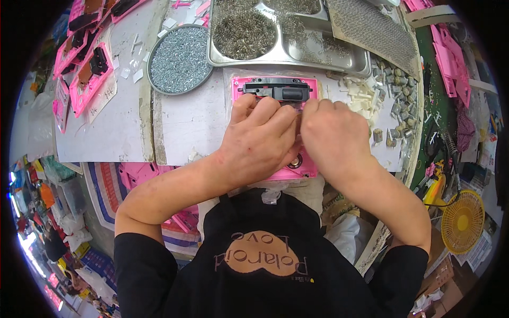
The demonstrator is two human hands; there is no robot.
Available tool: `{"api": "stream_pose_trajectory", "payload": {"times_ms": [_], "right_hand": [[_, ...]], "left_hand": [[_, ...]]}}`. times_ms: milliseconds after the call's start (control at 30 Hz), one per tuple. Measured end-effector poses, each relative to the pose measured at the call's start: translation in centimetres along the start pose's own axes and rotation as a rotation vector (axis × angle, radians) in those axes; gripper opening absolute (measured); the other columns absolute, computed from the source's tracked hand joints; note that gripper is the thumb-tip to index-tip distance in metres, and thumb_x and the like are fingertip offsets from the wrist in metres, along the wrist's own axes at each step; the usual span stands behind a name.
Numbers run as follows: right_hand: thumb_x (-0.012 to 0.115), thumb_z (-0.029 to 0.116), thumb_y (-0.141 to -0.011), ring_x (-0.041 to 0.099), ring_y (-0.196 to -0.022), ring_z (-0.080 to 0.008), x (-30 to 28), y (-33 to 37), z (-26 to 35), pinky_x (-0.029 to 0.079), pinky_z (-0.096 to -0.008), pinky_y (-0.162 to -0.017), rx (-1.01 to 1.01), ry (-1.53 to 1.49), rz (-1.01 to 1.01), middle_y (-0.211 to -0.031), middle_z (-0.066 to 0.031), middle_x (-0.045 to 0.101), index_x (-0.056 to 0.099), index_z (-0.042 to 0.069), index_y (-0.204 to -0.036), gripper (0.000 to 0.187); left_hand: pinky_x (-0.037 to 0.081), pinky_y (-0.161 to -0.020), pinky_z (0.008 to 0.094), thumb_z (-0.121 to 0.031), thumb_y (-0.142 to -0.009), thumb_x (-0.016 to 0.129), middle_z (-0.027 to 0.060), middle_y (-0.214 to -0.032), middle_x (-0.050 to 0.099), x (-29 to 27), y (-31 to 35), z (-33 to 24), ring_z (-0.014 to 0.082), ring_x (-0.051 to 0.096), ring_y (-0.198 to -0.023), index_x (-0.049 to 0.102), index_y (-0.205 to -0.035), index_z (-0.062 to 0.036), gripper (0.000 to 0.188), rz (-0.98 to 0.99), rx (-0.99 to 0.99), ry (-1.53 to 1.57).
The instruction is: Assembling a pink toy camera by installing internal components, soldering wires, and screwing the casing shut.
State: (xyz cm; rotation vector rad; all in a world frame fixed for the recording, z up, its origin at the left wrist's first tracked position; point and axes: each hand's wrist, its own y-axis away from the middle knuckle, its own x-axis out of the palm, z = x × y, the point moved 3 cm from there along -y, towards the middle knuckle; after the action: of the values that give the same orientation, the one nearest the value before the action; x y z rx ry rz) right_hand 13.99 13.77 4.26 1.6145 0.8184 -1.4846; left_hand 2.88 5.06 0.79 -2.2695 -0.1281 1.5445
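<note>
A pink plastic casing [312, 85] lies in front of me at the table's near edge. Across its far end sits a long black plastic part [278, 91]; a round metal-rimmed piece [295, 160] shows near its close end. My left hand [260, 140] rests over the middle of the casing with its fingers curled in. Against it, my right hand [334, 132] is closed, knuckles up, over the casing's right side. The two hands meet at the fingertips, and whatever they pinch is hidden beneath them.
Beyond the casing stand a round tray of small silvery screws [180, 61] and a metal compartment tray [297, 64] with small springs. Small metal motors [400, 87] and white plastic bits [366, 98] lie right. More pink casings [90, 79] lie left; a yellow fan [462, 221] stands right.
</note>
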Motion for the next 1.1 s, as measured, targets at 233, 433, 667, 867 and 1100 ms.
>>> {"api": "stream_pose_trajectory", "payload": {"times_ms": [233, 433, 667, 867, 1100], "right_hand": [[0.072, 0.022, -0.082, 0.07, -0.069, -0.0299, 1.4, -1.1, -6.3, 0.053, -0.0408, -0.066, 0.19, -0.711, 0.2, -0.072, -0.0153, 0.07, 0.072, 0.002, -0.08, 0.02], [0.077, 0.027, -0.084, 0.068, -0.066, -0.0262, 3.2, -0.1, -7.6, 0.052, -0.0372, -0.064, 0.173, -0.945, 0.159, -0.073, -0.0133, 0.07, 0.072, 0.003, -0.085, 0.025], [0.069, 0.024, -0.089, 0.072, -0.077, -0.0278, 1.7, -0.2, -38.4, 0.058, -0.0387, -0.074, 0.766, -0.282, -0.509, -0.09, -0.0161, 0.075, 0.072, -0.001, -0.098, 0.027], [0.049, 0.023, -0.097, 0.062, -0.119, -0.046, 9.3, 8.8, -60.7, 0.05, -0.0552, -0.099, 1.203, 0.22, -0.158, -0.127, -0.0252, 0.065, 0.056, 0.01, -0.132, 0.038], [0.057, 0.034, -0.091, 0.064, -0.116, -0.0446, 8.0, 7.4, -63.7, 0.048, -0.0563, -0.096, 0.934, 0.311, -0.14, -0.121, -0.0261, 0.067, 0.059, 0.012, -0.131, 0.046]], "left_hand": [[0.038, -0.084, 0.0411, -0.019, -0.074, 0.076, 0.0031, -0.091, 0.056, -1.3, -1.4, 1.2, 0.0227, 0.055, -0.086, 0.072, -0.097, -0.0103, 0.025, -0.033, 0.031, 0.16], [0.041, -0.08, 0.0406, -0.021, -0.07, 0.079, 0.0043, -0.092, 0.057, -2.2, -4.3, 2.2, 0.0251, 0.055, -0.085, 0.069, -0.092, -0.0105, 0.027, 0.081, 0.114, 0.193], [0.042, -0.079, 0.0403, -0.02, -0.065, 0.078, 0.002, -0.092, 0.055, -2.0, -6.3, 2.3, 0.0222, 0.054, -0.084, 0.072, -0.096, -0.0127, 0.032, 0.216, 0.355, 0.139], [0.048, -0.078, 0.0421, -0.018, -0.069, 0.082, 0.0083, -0.108, 0.058, -0.9, -5.7, 4.3, 0.0284, 0.057, -0.09, 0.076, -0.096, -0.0173, 0.028, 0.136, 0.137, 0.351], [0.047, -0.08, 0.0417, -0.016, -0.071, 0.083, 0.0086, -0.116, 0.058, -0.6, -5.9, 4.6, 0.029, 0.057, -0.094, 0.072, -0.085, -0.0146, 0.018, 0.175, 0.066, 0.451]]}}
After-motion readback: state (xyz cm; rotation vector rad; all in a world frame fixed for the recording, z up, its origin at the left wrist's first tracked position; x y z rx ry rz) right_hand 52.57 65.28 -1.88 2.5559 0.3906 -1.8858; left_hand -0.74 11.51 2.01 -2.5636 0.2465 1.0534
